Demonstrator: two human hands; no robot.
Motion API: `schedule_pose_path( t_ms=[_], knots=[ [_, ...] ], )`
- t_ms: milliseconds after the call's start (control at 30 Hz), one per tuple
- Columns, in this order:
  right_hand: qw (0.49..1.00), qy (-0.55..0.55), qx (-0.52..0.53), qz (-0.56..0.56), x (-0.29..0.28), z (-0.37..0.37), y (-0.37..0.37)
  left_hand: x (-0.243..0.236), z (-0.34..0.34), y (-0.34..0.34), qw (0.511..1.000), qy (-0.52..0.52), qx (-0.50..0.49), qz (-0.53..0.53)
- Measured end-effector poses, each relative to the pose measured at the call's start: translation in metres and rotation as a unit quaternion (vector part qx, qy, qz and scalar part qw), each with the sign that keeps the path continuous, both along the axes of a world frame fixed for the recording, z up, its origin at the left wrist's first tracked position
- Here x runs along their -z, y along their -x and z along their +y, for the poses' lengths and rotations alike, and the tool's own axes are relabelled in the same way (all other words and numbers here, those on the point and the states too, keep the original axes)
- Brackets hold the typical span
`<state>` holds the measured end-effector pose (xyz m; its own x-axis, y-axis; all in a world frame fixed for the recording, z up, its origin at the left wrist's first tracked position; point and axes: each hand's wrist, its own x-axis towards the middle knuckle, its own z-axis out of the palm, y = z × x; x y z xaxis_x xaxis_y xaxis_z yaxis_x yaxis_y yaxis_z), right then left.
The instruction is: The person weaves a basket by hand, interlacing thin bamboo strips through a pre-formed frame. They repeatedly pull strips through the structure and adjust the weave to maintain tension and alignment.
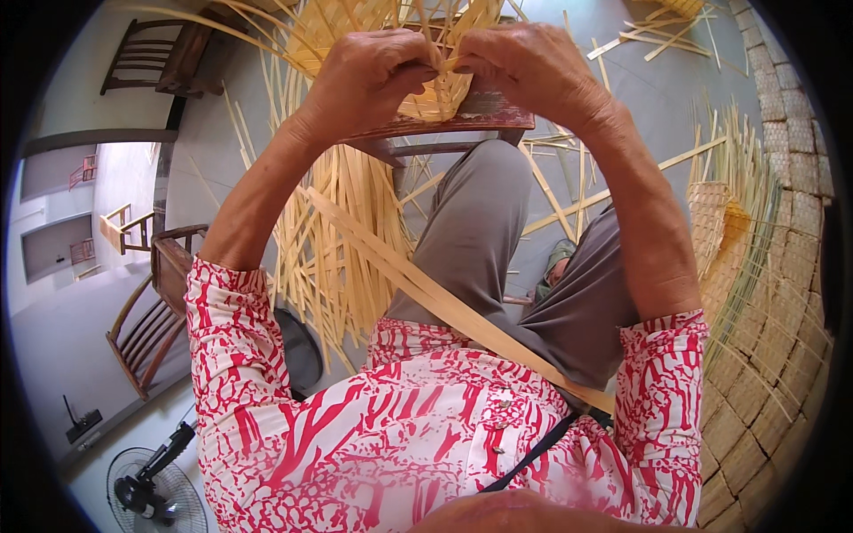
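Observation:
A partly woven basket of pale bamboo strips (pixel 430 104) rests on a worn reddish wooden stool (pixel 502 112) in front of my knees. Loose strip ends fan out from it toward the upper left. At the basket's near side, my left hand (pixel 378 69) is closed, thumb and fingertips pinched on a thin bamboo strip. My right hand (pixel 526 71) meets it from the right, its fingers also pinched at a bamboo strip (pixel 450 64). Little space separates the fingertips, which partly hide the strip between them. A wide flat bamboo strip (pixel 426 289) lies slantwise across my lap.
A thick bundle of bamboo strips (pixel 333 240) lies on the floor left of my legs. More strips (pixel 662 35) are scattered at the upper right. Stacked woven pieces (pixel 769 346) line the right side. Wooden chairs (pixel 151 333) and a fan (pixel 147 493) stand at left.

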<state>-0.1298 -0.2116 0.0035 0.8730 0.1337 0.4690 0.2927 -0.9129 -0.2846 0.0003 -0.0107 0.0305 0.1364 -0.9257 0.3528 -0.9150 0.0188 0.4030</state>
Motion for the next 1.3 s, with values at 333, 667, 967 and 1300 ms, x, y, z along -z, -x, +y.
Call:
schedule_pose_path(
  t_ms=[333,667,967,1300],
  knots=[
    [0.998,0.022,-0.047,0.046,-0.015,0.003,-0.009,-0.008,0.023,0.017,0.996,0.013,0.069,-0.049],
    [0.991,0.023,-0.088,0.094,-0.049,0.005,-0.005,-0.016,0.026,-0.003,0.975,0.008,0.146,-0.170],
    [0.985,0.048,-0.094,0.136,-0.059,0.012,-0.002,-0.024,0.006,0.001,0.976,-0.100,0.143,0.127],
    [0.999,0.044,0.011,0.019,-0.032,-0.008,-0.032,-0.005,0.029,0.005,0.989,0.074,-0.124,0.034]
  ],
)
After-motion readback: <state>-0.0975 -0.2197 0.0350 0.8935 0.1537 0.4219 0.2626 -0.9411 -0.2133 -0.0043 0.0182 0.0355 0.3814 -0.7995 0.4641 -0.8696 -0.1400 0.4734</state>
